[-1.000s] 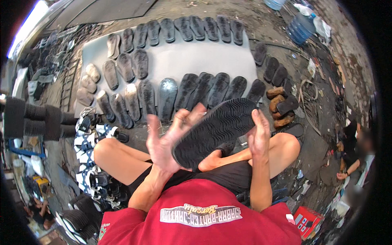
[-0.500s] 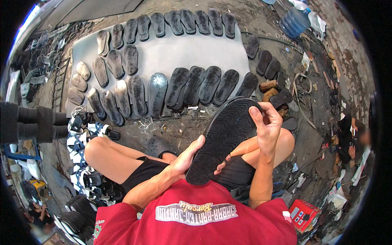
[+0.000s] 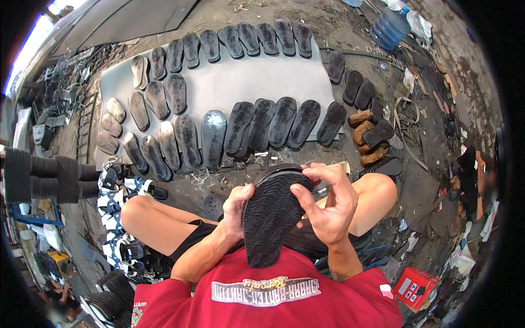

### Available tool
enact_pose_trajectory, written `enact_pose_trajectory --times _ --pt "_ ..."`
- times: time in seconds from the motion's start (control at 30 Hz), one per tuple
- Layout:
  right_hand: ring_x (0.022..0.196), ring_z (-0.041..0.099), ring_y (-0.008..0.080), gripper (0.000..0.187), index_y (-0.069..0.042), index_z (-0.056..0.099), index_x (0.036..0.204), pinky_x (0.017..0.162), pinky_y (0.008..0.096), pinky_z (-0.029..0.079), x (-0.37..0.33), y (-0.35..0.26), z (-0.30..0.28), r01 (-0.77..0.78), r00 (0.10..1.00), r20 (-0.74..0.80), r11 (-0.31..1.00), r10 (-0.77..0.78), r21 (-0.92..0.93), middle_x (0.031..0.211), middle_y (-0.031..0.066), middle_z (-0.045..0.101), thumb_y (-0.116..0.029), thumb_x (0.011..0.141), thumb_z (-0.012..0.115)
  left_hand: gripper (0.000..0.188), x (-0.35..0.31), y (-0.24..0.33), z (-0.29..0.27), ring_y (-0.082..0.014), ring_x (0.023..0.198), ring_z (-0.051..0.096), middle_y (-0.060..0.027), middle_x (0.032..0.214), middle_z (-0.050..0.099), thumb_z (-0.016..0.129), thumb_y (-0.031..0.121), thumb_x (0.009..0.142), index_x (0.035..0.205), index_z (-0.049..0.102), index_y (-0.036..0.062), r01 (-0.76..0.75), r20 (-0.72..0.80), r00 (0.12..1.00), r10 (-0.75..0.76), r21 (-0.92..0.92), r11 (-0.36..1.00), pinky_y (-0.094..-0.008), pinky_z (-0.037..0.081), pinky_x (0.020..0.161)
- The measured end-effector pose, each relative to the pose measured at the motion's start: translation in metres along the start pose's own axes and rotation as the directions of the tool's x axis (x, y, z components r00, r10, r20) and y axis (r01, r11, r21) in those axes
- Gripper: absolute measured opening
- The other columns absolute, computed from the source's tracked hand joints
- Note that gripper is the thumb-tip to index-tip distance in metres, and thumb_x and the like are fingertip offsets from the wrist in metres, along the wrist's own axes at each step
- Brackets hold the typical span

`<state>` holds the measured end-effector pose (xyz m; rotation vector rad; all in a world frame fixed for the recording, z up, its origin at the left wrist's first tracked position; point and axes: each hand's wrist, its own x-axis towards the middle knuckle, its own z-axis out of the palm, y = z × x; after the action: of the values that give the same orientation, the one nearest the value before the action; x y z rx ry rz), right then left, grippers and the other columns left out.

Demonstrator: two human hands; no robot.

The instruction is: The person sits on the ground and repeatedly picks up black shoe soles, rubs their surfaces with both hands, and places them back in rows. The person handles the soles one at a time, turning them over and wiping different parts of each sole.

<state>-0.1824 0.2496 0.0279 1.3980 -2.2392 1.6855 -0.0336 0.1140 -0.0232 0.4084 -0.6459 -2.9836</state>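
Observation:
A black sandal sole (image 3: 270,218) is held up before my chest, its wavy-patterned tread facing up. My left hand (image 3: 235,210) grips its left edge, the thumb along the rim and the other fingers hidden beneath. At the far right end, my right hand (image 3: 332,210) pinches the rim between thumb and fingers. Beyond my knees, several dark insole-shaped pieces (image 3: 211,136) lie in rows, many of them on a pale grey sheet (image 3: 213,82).
White-and-dark strapped sandals (image 3: 131,249) line the floor at my left. Brown shoe lasts (image 3: 363,131) lie to the right, with a blue water jug (image 3: 389,28) farther off. Near my right elbow stands a red box (image 3: 414,288). Black cylindrical bundles (image 3: 44,175) sit at far left.
Both hands have brought the sole closer to my body, its far end lower and turned more upright. My right hand has moved left and down along the rim.

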Motion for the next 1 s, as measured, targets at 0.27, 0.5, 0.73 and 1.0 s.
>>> enact_pose_trajectory --times 0.27,0.5,0.73,1.0 --pt "0.081 0.063 0.0146 0.041 -0.004 0.073 0.122 0.068 0.0288 0.054 -0.008 -0.014 0.011 -0.145 0.989 -0.012 0.978 0.149 0.149 0.108 0.009 0.064 -0.004 0.084 0.09 0.089 0.002 0.004 -0.019 -0.0363 0.14 0.06 -0.0248 0.159 0.054 0.062 0.048 0.091 0.16 0.044 -0.004 0.005 0.276 0.958 0.083 -0.306 0.952 -0.0488 0.046 0.12" --pt "0.081 0.059 0.0356 0.04 0.001 0.065 0.111 0.074 0.0438 0.05 0.004 -0.021 0.023 -0.227 0.974 0.052 0.957 0.221 0.179 0.095 0.0193 0.059 -0.034 0.116 0.047 0.055 0.001 0.034 0.011 -0.0236 0.101 0.067 -0.0144 0.114 0.071 0.058 0.039 0.094 0.128 0.065 -0.004 -0.132 -0.104 0.969 0.222 0.544 0.829 -0.039 0.052 0.091" --pt "0.068 0.054 0.0446 0.04 0.001 0.052 0.085 0.06 0.0482 0.042 0.026 0.038 0.079 -0.11 0.992 -0.064 0.994 0.111 0.022 0.074 0.0205 0.049 -0.026 0.115 0.049 0.046 0.061 0.036 0.032 -0.0404 0.059 0.06 -0.0192 0.065 0.057 0.056 0.03 0.112 0.077 0.057 0.0 0.043 0.208 0.545 0.812 0.96 -0.275 -0.0478 0.045 0.058" --pt "0.061 0.056 0.0416 0.05 0.003 0.055 0.077 0.058 0.0485 0.043 0.035 0.072 0.115 -0.219 0.97 -0.088 0.973 0.225 0.067 0.069 0.0216 0.056 -0.03 0.114 0.051 0.06 0.098 0.019 -0.033 -0.009 0.059 0.033 -0.0004 0.059 0.035 0.049 0.035 0.117 0.069 0.047 -0.0019 -0.164 0.09 0.45 0.889 0.986 -0.017 -0.0372 0.028 0.051"
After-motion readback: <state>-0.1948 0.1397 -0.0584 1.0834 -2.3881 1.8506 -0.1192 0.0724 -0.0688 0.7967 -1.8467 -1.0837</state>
